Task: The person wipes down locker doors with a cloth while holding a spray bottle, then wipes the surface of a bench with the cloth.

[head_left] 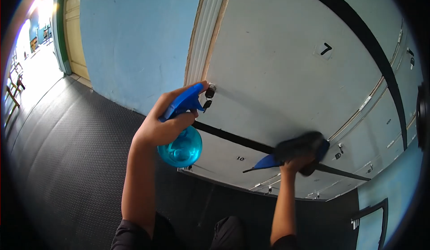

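My left hand (168, 120) is wrapped round a spray bottle (180, 148) with a blue trigger head and blue-green liquid. Its fingertips reach the keys (209, 96) hanging in the lock of the white locker door marked 7 (268, 66). My right hand (298, 161) grips a dark cloth (301, 148) with a blue part, blurred by motion, against the lower part of that door. The fingers of this hand are partly hidden by the cloth.
Below is a locker door marked 10 (224, 153), and more doors with keys (339, 150) continue to the right. A blue wall (134, 39) stands at left beside black textured flooring (80, 156). An open doorway with chairs lies far left.
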{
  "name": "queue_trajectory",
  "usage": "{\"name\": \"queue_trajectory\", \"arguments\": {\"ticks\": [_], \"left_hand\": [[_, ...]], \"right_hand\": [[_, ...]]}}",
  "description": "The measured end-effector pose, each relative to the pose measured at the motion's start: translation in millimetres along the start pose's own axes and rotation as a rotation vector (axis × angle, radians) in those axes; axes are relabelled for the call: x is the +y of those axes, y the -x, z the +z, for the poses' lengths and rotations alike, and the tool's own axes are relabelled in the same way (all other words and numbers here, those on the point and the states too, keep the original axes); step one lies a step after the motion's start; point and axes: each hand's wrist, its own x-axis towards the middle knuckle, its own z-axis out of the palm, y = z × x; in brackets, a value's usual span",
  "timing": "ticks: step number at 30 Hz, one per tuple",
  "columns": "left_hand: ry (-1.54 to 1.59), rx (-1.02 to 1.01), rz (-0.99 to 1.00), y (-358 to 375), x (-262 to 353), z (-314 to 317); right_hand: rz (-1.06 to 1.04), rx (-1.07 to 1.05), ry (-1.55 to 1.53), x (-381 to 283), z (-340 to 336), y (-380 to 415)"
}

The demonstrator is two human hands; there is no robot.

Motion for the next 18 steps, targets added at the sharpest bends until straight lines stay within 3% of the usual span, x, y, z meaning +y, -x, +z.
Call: {"name": "queue_trajectory", "arguments": {"ticks": [2, 5, 7, 11, 13, 14, 16, 18], "left_hand": [[0.079, -0.005, -0.045, 2, -2, -6], [0.096, 0.044, 0.022, 26, -9, -13], [0.126, 0.072, -0.034, 46, -11, -16], [0.135, 0.254, -0.023, 95, -64, -20], [0.041, 0.363, 0.006, 103, -83, -31], [0.038, 0.364, -0.006, 108, -80, -33], [-0.108, 0.379, 0.056, 114, -70, -38], [-0.153, 0.373, 0.083, 118, -75, -37]], "right_hand": [[0.125, 0.145, 0.132, -31, 6, 7], [0.042, -0.144, 0.017, -102, 26, -5], [0.038, -0.259, -0.102, -161, 44, -23], [0.272, -0.393, -0.748, -258, 68, -51], [0.340, -0.427, -0.899, -278, 79, -61], [0.150, -0.376, -0.676, -286, 84, -65], [-0.040, -0.316, -0.453, -304, 97, -74], [-0.140, -0.195, -0.676, -319, 115, -72]]}}
